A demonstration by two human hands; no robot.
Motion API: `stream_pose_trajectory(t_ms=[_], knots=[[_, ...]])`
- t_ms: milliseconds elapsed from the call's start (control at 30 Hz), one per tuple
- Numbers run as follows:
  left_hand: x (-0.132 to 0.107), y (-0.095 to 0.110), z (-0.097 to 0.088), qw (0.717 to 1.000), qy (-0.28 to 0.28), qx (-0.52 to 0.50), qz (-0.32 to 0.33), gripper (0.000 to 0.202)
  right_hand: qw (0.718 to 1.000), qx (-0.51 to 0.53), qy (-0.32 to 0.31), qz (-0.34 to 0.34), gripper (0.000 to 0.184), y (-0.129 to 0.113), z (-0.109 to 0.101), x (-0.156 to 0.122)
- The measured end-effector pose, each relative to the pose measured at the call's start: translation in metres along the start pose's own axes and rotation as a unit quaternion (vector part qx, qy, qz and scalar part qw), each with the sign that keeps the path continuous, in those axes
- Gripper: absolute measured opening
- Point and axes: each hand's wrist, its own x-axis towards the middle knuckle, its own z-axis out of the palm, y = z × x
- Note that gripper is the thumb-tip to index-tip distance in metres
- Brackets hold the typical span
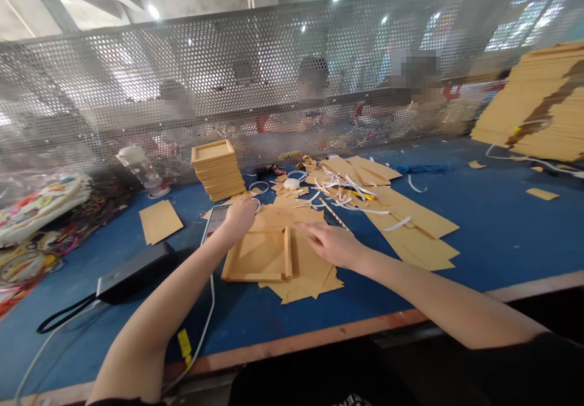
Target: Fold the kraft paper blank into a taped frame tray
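A shallow kraft-paper tray with raised folded edges lies in front of me on loose brown sheets. My left hand is at its far left corner, beside a phone. Its fingers are curled closed, and whatever they may hold is hidden. Over the sheets to the right of the tray hovers my right hand, open and holding nothing, its index finger stretched toward the tray's far right corner. A yellow pencil-like stick lies just beyond that hand.
Stacked paper trays stand at the back, left of white strips and brown sheets. A black case, cable and clear bottle are left. A perforated metal screen borders the table; a tall brown pile stands right.
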Motion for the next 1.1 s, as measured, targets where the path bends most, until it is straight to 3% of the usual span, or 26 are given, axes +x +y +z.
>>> stream_pose_trajectory(t_ms=[100, 233, 400, 500, 567, 733, 933, 1100], knots=[[0.0, -0.013, -0.003, 1.0, -0.018, 0.01, -0.021, 0.037, 0.99, 0.001, -0.05, -0.133, 0.044, -0.006, 0.003, -0.002], [0.002, -0.019, 0.001, 0.999, -0.035, 0.011, -0.034, 0.033, 0.978, 0.013, -0.088, -0.188, 0.039, -0.017, 0.004, -0.004], [0.007, -0.021, 0.01, 0.999, -0.028, -0.015, -0.033, 0.02, 0.993, 0.027, -0.056, -0.097, 0.033, -0.014, 0.002, -0.002], [0.01, -0.02, 0.011, 0.998, -0.01, -0.049, -0.023, 0.014, 0.999, 0.034, -0.023, -0.035, 0.021, 0.0, 0.004, 0.003], [0.011, -0.016, 0.01, 0.996, 0.011, -0.082, -0.017, 0.018, 0.998, 0.06, 0.0, -0.013, 0.026, 0.012, 0.006, 0.007], [0.007, 0.004, 0.003, 0.978, 0.062, -0.198, 0.027, 0.022, 0.995, 0.091, 0.049, -0.012, 0.044, 0.042, 0.013, 0.018], [-0.005, 0.031, 0.004, 0.928, 0.078, -0.348, 0.108, 0.024, 0.991, 0.067, 0.108, -0.031, 0.033, 0.059, 0.016, 0.034], [-0.011, 0.04, 0.009, 0.888, 0.097, -0.422, 0.152, 0.02, 0.967, 0.152, 0.202, -0.024, 0.028, 0.052, 0.012, 0.034]])
